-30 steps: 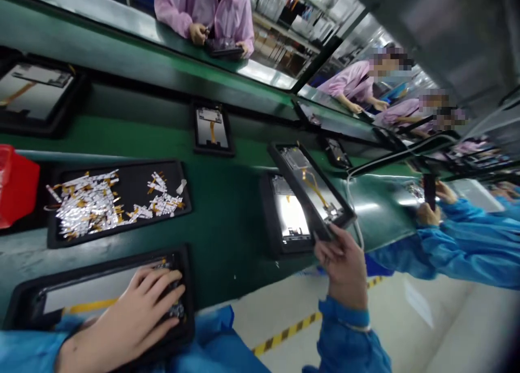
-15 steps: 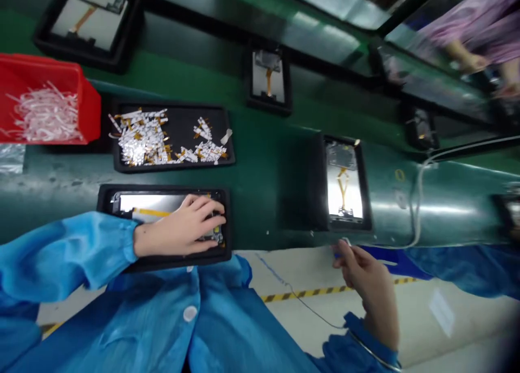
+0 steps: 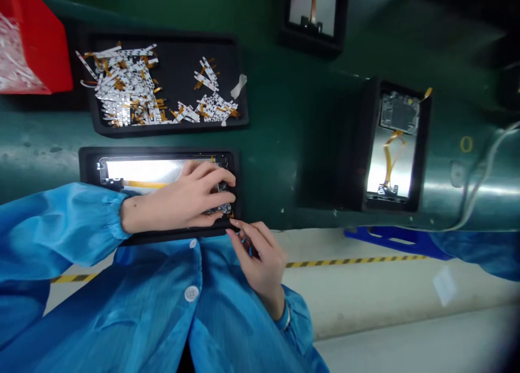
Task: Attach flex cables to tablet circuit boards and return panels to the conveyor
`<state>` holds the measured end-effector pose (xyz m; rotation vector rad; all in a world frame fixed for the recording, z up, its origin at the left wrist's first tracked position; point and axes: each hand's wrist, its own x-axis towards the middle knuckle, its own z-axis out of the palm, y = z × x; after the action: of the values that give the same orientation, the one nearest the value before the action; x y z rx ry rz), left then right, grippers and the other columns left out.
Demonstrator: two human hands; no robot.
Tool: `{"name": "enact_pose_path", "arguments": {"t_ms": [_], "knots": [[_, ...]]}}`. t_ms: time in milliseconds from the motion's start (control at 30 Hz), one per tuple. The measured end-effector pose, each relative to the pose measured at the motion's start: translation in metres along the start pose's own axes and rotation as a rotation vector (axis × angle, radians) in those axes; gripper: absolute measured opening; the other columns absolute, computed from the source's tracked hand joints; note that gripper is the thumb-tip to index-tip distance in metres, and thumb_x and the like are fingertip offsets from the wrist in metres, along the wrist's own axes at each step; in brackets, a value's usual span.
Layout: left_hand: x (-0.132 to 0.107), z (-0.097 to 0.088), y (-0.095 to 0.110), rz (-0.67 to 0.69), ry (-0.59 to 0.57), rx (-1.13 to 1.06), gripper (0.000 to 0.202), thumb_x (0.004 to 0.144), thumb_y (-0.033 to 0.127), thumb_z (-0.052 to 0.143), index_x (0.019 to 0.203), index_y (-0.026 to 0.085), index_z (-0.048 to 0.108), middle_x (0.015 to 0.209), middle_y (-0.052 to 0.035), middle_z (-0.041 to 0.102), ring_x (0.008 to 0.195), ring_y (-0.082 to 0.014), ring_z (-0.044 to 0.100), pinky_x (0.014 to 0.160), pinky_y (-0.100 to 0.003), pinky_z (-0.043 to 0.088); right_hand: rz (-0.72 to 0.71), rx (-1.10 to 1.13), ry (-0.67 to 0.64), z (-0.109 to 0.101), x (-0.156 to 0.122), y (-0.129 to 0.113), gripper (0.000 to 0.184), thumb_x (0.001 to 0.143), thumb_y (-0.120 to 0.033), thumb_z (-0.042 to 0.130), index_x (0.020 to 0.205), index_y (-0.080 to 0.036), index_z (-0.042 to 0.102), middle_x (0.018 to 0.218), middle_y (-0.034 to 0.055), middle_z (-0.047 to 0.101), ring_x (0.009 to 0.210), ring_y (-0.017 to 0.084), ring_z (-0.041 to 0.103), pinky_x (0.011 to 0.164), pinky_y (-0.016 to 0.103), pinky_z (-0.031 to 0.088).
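A black tray [image 3: 87, 164] at the near edge of the green belt holds a display panel [image 3: 142, 171] with a shiny back and an orange flex strip. My left hand [image 3: 182, 202] lies on the panel's right end, fingers curled over the small circuit part and thumb below it. My right hand [image 3: 260, 256] is just off the tray's lower right corner, fingers pinched on a small blue item [image 3: 246, 245] that I cannot make out clearly. Both arms are in blue sleeves.
Behind it, a black tray [image 3: 239, 121] holds several white and orange strips. A red bin [image 3: 44, 53] stands far left. Two more trays with panels [image 3: 393, 145] [image 3: 314, 10] lie on the belt [image 3: 284, 145]. A grey cable [image 3: 483, 169] hangs at right. Striped floor tape [image 3: 345, 262] runs below.
My right hand set the raised panel down on the belt at right, then moved left to the near tray's corner. The view dropped down and left. My left hand stayed on the panel.
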<state>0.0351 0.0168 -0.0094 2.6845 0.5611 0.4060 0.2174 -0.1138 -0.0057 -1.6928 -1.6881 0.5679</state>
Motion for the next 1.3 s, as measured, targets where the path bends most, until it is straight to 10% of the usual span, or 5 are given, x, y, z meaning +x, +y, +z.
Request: {"name": "enact_pose_path", "arguments": {"t_ms": [500, 1300], "knots": [[0.008, -0.012, -0.009, -0.004, -0.138, -0.411, 0.014, 0.097, 0.019, 0.050, 0.096, 0.023, 0.063, 0.118, -0.0076, 0.049, 0.107, -0.0250, 0.046, 0.090, -0.046, 0.032, 0.026, 0.006, 0.187, 0.029, -0.010, 0.003, 0.010, 0.091, -0.022, 0.066, 0.099, -0.019, 0.072, 0.063, -0.0027, 0.064, 0.049, 0.009, 0.056, 0.050, 0.020, 0.049], [-0.004, -0.012, -0.003, -0.084, -0.078, -0.313, 0.017, 0.095, 0.020, 0.053, 0.112, 0.017, 0.051, 0.123, -0.0118, 0.049, 0.114, -0.0258, 0.050, 0.095, -0.040, 0.043, 0.227, 0.144, 0.233, 0.028, 0.005, 0.005, 0.005, 0.088, -0.021, 0.069, 0.088, -0.019, 0.065, 0.079, -0.0020, 0.059, 0.055, 0.006, 0.049, 0.050, 0.020, 0.046]]}}
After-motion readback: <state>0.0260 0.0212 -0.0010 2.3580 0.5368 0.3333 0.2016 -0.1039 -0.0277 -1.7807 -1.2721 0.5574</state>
